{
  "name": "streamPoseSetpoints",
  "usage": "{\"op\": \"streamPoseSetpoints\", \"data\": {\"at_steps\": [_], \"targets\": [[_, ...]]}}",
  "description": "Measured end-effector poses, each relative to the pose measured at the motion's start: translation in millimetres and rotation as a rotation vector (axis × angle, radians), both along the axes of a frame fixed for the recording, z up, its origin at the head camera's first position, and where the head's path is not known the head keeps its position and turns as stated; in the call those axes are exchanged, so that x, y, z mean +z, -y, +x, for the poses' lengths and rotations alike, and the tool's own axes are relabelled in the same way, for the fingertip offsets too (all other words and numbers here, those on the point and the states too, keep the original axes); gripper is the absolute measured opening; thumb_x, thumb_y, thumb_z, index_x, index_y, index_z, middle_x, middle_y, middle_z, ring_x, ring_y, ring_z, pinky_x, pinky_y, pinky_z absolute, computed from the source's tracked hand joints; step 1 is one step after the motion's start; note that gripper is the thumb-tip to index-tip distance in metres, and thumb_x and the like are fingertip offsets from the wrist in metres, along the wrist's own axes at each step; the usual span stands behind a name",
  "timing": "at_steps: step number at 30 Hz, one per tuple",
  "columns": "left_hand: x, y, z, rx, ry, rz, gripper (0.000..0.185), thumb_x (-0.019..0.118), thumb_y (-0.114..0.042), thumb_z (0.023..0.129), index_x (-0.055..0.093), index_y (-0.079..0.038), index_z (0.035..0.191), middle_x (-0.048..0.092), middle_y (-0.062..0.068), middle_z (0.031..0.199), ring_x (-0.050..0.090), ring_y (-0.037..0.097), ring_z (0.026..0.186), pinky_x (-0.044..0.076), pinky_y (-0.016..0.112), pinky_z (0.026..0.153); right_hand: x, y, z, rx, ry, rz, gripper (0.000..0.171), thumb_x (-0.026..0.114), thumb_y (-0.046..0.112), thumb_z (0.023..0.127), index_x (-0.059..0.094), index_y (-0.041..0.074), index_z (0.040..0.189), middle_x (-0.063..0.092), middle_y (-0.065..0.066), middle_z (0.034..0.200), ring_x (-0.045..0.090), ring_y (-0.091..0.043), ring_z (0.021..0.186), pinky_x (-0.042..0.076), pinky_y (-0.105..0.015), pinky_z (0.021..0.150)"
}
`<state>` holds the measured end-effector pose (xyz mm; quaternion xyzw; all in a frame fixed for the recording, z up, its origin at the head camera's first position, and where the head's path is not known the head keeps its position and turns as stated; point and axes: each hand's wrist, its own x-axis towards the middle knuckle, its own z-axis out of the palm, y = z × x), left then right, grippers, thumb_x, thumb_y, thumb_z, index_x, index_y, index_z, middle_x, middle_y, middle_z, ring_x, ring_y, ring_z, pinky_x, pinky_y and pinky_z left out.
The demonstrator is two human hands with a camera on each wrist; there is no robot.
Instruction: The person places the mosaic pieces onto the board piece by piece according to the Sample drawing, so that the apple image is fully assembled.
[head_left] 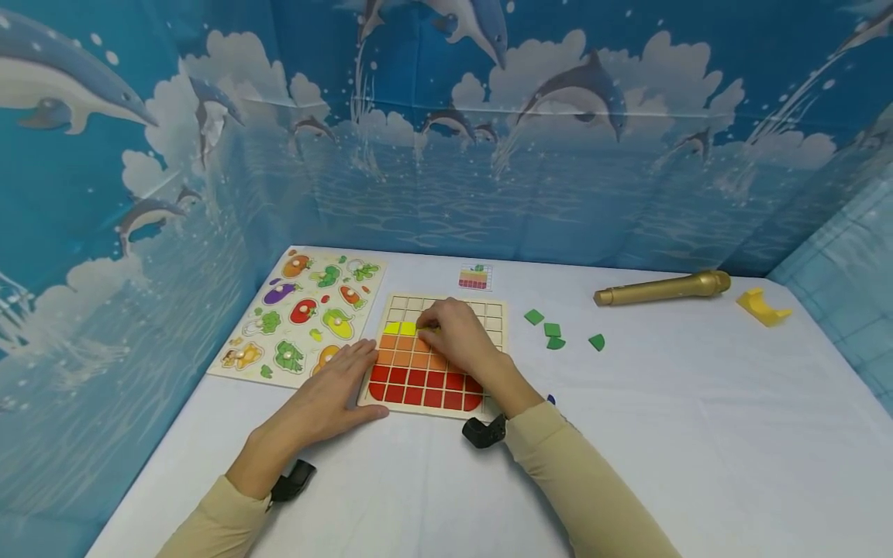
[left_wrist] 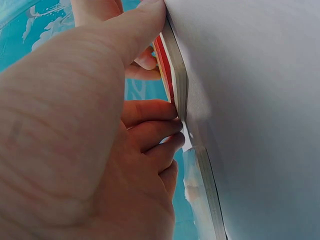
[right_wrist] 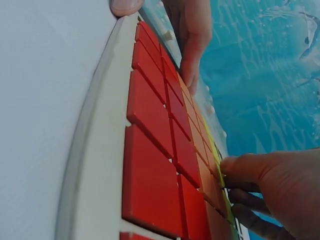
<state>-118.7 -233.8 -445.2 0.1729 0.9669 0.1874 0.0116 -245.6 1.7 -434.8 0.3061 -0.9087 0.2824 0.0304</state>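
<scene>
the wooden grid board (head_left: 432, 364) lies flat under both hands, stiff and light enough to slide, so the left hand (head_left: 335, 395) rests spread on its near left edge, fingers straight. the right hand (head_left: 456, 337) pinches a small yellow tile (head_left: 427, 329) at its fingertips, thin, rigid, probably slick; best held by the edges.

Board (head_left: 497, 325): wooden grid tray lying flat on the white table, its upper cells sitting empty.
Tiles (head_left: 418, 380): red rows filling the near edge, orange above them, yellow ones (head_left: 399, 328) sitting in the row beyond.
</scene>
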Motion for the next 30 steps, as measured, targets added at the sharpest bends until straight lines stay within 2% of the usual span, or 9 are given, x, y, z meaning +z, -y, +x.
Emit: {"op": "streamPoseSetpoints", "data": {"at_steps": [5, 15, 22, 27, 30], "targets": [[0.9, -1, 0.3, 0.002, -0.003, 0.003, 0.095, 0.081, -0.051, 0.089, 0.042, -0.003, 0.16, 0.035, 0.016, 0.171, 0.03, 0.039, 0.159, 0.028, 0.058, 0.128, 2.2, -11, 4.1, -0.004, -0.009, 0.004, 0.016, 0.075, 0.015, 0.098, 0.082, 0.01, 0.112, 0.079, -0.004, 0.112, 0.069, -0.023, 0.108, 0.056, -0.04, 0.104], [0.4, -1, 0.7, -0.002, -0.007, 0.004, 0.095, 0.081, -0.051, 0.089, 0.042, -0.002, 0.16, 0.035, 0.016, 0.17, 0.03, 0.039, 0.159, 0.028, 0.058, 0.128, 5.3, -73, 0.4, -0.082, 0.019, -0.055, 0.019, 0.075, 0.013, 0.097, 0.081, 0.006, 0.113, 0.078, -0.01, 0.113, 0.068, -0.027, 0.102, 0.059, -0.045, 0.093], [1.1, 0, 1.6, -0.002, 0.002, 0.009, 0.094, 0.08, -0.051, 0.09, 0.041, -0.002, 0.161, 0.034, 0.016, 0.171, 0.029, 0.04, 0.159, 0.029, 0.059, 0.128, 5.0, -121, -6.9, -0.217, 0.033, -0.036, 0.024, 0.075, 0.011, 0.096, 0.078, 0.002, 0.118, 0.076, -0.016, 0.119, 0.069, -0.032, 0.106, 0.059, -0.049, 0.095], [1.0, 0, 1.8, -0.003, -0.001, 0.019, 0.094, 0.08, -0.051, 0.09, 0.042, -0.002, 0.16, 0.034, 0.016, 0.171, 0.029, 0.041, 0.159, 0.028, 0.06, 0.128, -1.6, -140, -12.6, -0.343, -0.003, -0.037, 0.033, 0.082, 0.016, 0.091, 0.077, -0.001, 0.118, 0.075, -0.021, 0.118, 0.067, -0.038, 0.113, 0.054, -0.054, 0.101], [0.4, 0, 1.3, -0.009, -0.004, 0.02, 0.094, 0.08, -0.051, 0.09, 0.042, -0.002, 0.16, 0.035, 0.016, 0.17, 0.03, 0.041, 0.159, 0.028, 0.06, 0.128, -5.5, -147, -14.5, -0.391, -0.023, -0.051, 0.032, 0.085, 0.016, 0.089, 0.077, -0.002, 0.114, 0.076, -0.021, 0.113, 0.067, -0.039, 0.11, 0.054, -0.055, 0.098]]}}
